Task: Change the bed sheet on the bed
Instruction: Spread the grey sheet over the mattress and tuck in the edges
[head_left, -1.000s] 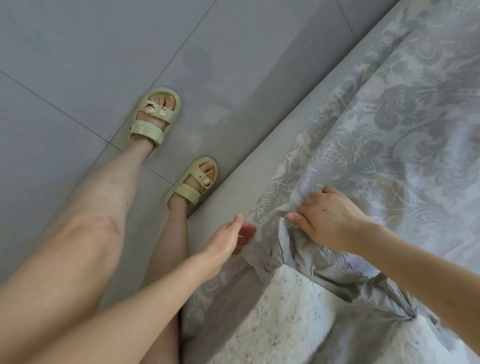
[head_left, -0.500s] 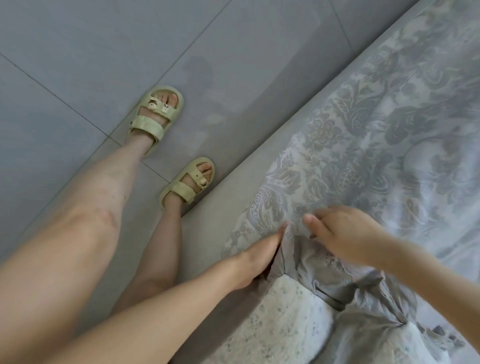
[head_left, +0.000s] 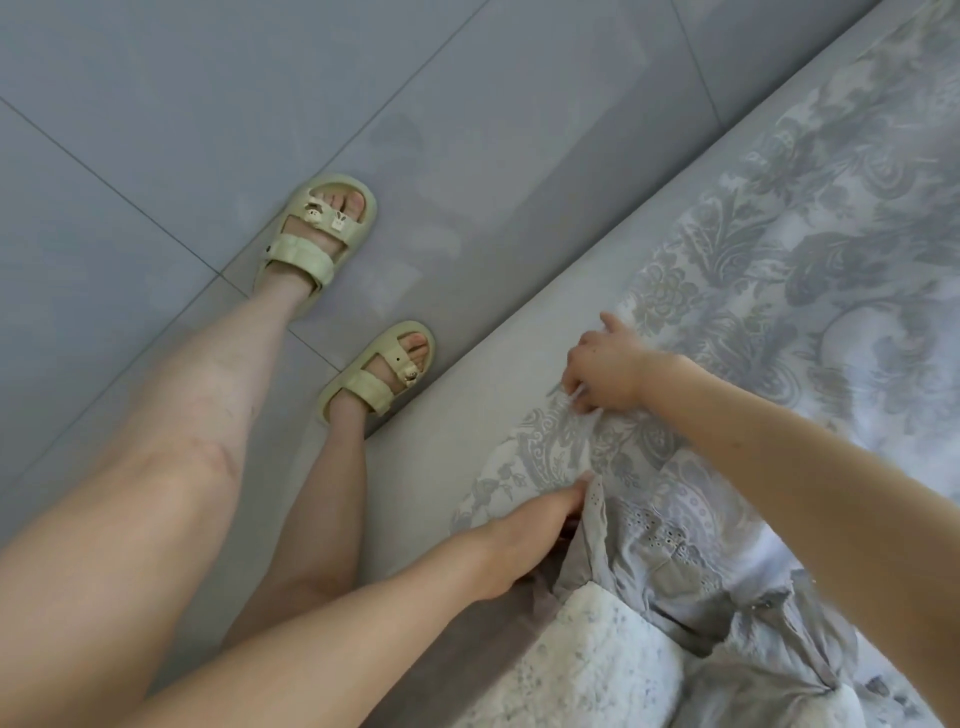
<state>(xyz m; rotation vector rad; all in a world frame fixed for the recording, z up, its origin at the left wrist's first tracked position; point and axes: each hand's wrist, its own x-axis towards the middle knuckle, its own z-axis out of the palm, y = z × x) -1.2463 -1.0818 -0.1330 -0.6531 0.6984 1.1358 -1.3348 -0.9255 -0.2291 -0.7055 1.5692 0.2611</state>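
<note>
A grey floral bed sheet (head_left: 769, 270) covers the bed on the right, its edge lying along the plain grey bed side (head_left: 467, 426). My right hand (head_left: 605, 366) reaches across with curled fingers and pinches the sheet's edge into a small fold. My left hand (head_left: 540, 522) lies straight and is slid in under the sheet's edge, next to a grey ruffled eyelet fabric (head_left: 675, 556). Its fingertips are hidden by the cloth. A white speckled mattress corner (head_left: 571, 670) shows bare at the bottom.
I stand close against the bed side on a grey tiled floor (head_left: 208, 104). My feet are in pale green sandals, the left sandal (head_left: 317, 239) and the right sandal (head_left: 379, 369), the latter touching the bed base.
My right hand has moved up along the sheet's edge, away from my left hand, and now pinches it. My left hand has pushed in under the fabric.
</note>
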